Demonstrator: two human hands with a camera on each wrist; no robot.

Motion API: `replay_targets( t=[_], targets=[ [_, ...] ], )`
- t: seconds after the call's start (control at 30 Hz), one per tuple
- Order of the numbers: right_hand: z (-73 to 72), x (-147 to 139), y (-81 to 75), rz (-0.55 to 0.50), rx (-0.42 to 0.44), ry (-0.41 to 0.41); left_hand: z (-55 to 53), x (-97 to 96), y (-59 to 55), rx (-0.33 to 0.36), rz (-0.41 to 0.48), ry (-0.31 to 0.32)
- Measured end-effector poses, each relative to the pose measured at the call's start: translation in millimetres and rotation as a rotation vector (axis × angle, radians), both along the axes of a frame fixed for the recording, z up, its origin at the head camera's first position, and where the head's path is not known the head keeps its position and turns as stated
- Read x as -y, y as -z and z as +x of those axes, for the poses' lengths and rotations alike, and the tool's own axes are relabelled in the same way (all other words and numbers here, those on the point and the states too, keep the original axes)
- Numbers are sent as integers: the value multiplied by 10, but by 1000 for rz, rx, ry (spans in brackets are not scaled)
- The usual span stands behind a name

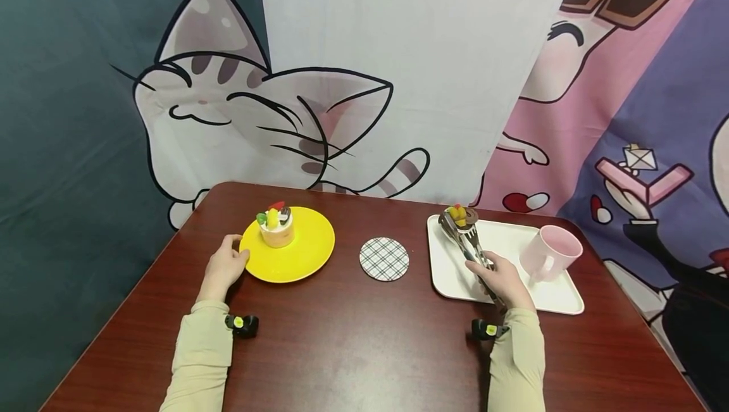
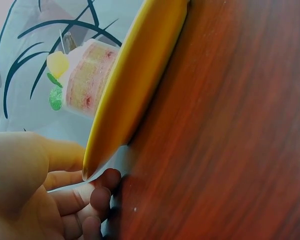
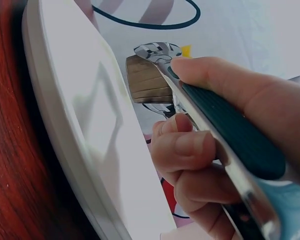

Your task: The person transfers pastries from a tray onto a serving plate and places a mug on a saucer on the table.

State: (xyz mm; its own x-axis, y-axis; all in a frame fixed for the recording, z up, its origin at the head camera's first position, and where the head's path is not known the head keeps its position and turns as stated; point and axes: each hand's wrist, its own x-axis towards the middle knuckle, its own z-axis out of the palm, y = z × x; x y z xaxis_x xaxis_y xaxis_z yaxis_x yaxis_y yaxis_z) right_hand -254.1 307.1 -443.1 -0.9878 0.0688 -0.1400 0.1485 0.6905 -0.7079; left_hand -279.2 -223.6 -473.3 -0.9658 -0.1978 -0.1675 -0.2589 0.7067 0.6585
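Observation:
My left hand point(image 1: 225, 265) holds the near-left rim of a yellow plate point(image 1: 310, 249), the thumb above and fingers beneath in the left wrist view. On that plate stands a small round cake point(image 1: 278, 236) with pale sides and fruit on top. My right hand point(image 1: 504, 280) grips metal tongs point(image 3: 235, 172) with dark green grip pads. Between the tongs' ends is a small brown cake point(image 3: 149, 82) with yellow topping, at the far left corner of a white tray point(image 1: 560, 298). Whether this cake touches the tray cannot be told.
A pink mug point(image 1: 549, 254) stands on the right part of the tray. Between plate and tray lies a round checked coaster point(image 1: 384, 259) on the brown table point(image 1: 353, 342). Behind the table hangs a printed cloth point(image 1: 353, 19) with a cartoon cat.

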Motion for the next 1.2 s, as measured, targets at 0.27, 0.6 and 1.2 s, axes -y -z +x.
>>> replay_targets(
  t=[0.27, 0.6, 1.2],
  targets=[
    [-11, 30, -11, -12, -12, -9, -14, -1, 0, 9, 6, -4],
    [9, 157, -21, -100, -32, -41, 27, -5, 22, 14, 13, -2],
    [-31, 489, -87, -20, -27, -116, 32, 1, 31, 5, 10, -7]
  ],
)
